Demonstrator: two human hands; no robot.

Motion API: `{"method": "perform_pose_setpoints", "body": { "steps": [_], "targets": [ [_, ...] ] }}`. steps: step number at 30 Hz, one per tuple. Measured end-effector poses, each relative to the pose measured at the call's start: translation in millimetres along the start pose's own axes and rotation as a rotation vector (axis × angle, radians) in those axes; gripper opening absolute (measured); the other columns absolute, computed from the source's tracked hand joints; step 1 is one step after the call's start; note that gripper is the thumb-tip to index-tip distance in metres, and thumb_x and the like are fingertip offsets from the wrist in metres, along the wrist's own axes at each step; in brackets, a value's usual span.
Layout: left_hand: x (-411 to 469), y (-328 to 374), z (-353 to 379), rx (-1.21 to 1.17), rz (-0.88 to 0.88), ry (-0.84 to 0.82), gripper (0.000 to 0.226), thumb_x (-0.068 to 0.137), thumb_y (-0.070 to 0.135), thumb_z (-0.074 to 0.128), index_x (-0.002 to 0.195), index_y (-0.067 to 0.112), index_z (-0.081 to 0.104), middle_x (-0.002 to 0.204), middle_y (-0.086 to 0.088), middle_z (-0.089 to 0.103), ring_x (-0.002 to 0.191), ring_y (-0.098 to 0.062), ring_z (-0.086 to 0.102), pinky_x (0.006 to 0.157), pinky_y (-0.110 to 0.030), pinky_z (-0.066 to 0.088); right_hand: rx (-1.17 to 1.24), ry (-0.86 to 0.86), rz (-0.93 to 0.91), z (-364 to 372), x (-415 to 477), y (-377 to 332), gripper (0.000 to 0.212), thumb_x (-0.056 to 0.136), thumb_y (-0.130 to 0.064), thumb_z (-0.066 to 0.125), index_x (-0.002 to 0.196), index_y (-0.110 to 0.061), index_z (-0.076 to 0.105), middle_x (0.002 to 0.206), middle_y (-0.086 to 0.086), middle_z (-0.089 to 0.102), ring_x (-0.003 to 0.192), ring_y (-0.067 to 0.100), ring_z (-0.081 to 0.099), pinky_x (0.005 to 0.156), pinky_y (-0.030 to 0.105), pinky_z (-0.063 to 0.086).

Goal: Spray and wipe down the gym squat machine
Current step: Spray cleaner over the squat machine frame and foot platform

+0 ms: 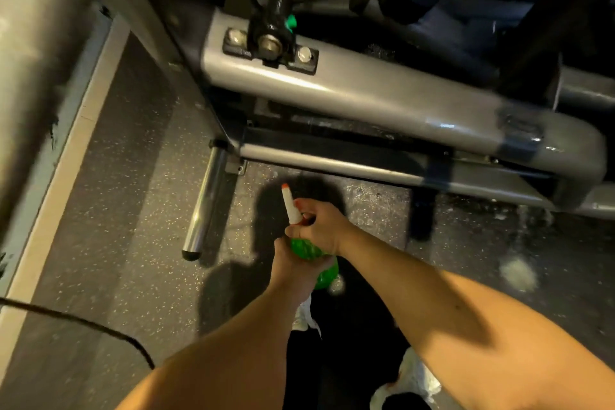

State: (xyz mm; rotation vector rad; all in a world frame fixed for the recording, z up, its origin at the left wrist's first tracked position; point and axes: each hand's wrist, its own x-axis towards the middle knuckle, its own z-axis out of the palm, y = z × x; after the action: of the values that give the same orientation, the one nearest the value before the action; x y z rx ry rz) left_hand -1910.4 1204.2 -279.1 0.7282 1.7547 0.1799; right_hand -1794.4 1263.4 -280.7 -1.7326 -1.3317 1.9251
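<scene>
A: Where's the spray bottle [304, 249]?
B: Low centre, over speckled floor [133, 210], near squat machine frame [382, 96]. L hand [288, 265] fingers wrapped round green body; R hand [321, 226] fingers clamped at trigger neck.

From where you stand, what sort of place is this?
Most likely a gym: a grey steel machine frame with a bolted pivot, speckled rubber flooring, and a chrome peg.
</scene>
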Motion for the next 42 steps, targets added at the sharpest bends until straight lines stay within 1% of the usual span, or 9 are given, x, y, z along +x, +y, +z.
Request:
{"method": "perform_pose_setpoints", "body": {
  "steps": [7,13,18,21,24,27,32,35,42],
  "targets": [
    [-75.1,46.2,-36.7,-0.004,0.038,-0.013,0.076,0.067,0.012,0.095,0.119,0.021,0.039,0.113,0.002,0.059,0.094,-0.008,0.058,0.075,-0.025,0.049,0.06,0.142,0.016,4.0,-67.3,-73.8,0.067,0.09,-0.033,0.077,0.15,-0.025,0.049,0.137,-0.001,0.061,0.124,0.02,0.057,0.11,0.038,0.044],
    [-157.6,71.1,-76.2,0.058,0.17,-0.051,0.08,0.038,0.036,0.092,0.11,0.015,0.062,0.102,-0.003,0.073,0.094,-0.02,0.073,0.083,-0.045,0.062,0.229,0.251,0.001,11.6,-152.5,-139.4,0.05,0.085,0.002,0.078,0.131,-0.013,0.061,0.099,0.002,0.063,0.085,0.011,0.058,0.075,0.012,0.045],
    [-235.4,69.8,-98.1,0.059,0.258,-0.076,0.067,0.051,0.028,0.093,0.109,0.014,0.064,0.097,-0.005,0.074,0.09,-0.024,0.074,0.075,-0.035,0.06,0.109,0.185,-0.052,15.5,-226.4,-182.8,0.045,0.086,-0.002,0.078,0.124,-0.02,0.06,0.079,-0.012,0.06,0.061,-0.005,0.054,0.059,0.006,0.043],
    [-287.1,65.8,-106.5,-0.011,0.273,-0.025,0.075,0.056,0.021,0.096,0.111,0.011,0.047,0.101,-0.007,0.064,0.09,-0.017,0.067,0.07,-0.018,0.053,0.025,0.161,-0.096,24.4,-268.7,-198.0,0.036,0.086,-0.003,0.079,0.113,-0.016,0.058,0.079,-0.009,0.058,0.06,-0.003,0.051,0.059,0.007,0.042],
    [-334.0,57.8,-116.6,-0.083,0.295,0.015,0.083,0.044,0.032,0.095,0.106,0.022,0.041,0.107,-0.007,0.064,0.104,-0.024,0.068,0.087,-0.033,0.058,-0.071,0.144,-0.162,36.3,-310.2,-217.3,0.034,0.084,-0.006,0.083,0.106,-0.015,0.058,0.086,-0.005,0.061,0.07,0.002,0.053,0.068,0.012,0.046],
    [-375.7,45.0,-134.2,-0.106,0.303,0.038,0.075,0.063,0.015,0.095,0.116,0.02,0.042,0.11,0.0,0.063,0.108,-0.02,0.066,0.092,-0.032,0.053,-0.136,0.098,-0.244,54.3,-344.5,-238.0,0.046,0.081,-0.015,0.086,0.121,-0.016,0.063,0.101,-0.003,0.068,0.085,0.008,0.061,0.083,0.026,0.053],
    [-410.8,18.8,-170.8,-0.049,0.286,0.056,0.081,0.064,0.023,0.096,0.125,0.021,0.043,0.112,0.004,0.063,0.108,-0.015,0.064,0.094,-0.033,0.052,-0.269,0.04,-0.313,86.4,-383.0,-263.8,0.031,0.084,-0.018,0.084,0.11,-0.019,0.068,0.093,-0.01,0.068,0.082,0.001,0.061,0.076,0.016,0.048],
    [-419.1,7.8,-193.8,0.003,0.303,0.042,0.08,0.063,0.026,0.096,0.124,0.02,0.044,0.114,0.002,0.064,0.106,-0.015,0.064,0.089,-0.032,0.052,-0.289,0.043,-0.305,104.6,-385.5,-271.4,0.024,0.084,-0.011,0.082,0.08,-0.023,0.063,0.074,-0.013,0.061,0.063,-0.008,0.057,0.062,0.01,0.041],
    [-417.4,-10.5,-246.7,0.033,0.341,0.038,0.074,0.066,0.026,0.093,0.122,0.022,0.045,0.113,0.003,0.063,0.102,-0.009,0.062,0.087,-0.029,0.051,-0.24,0.097,-0.252,158.0,-371.8,-289.7,0.027,0.082,-0.014,0.085,0.075,-0.021,0.06,0.071,-0.009,0.062,0.065,0.003,0.059,0.066,0.02,0.049]
  ]
}}
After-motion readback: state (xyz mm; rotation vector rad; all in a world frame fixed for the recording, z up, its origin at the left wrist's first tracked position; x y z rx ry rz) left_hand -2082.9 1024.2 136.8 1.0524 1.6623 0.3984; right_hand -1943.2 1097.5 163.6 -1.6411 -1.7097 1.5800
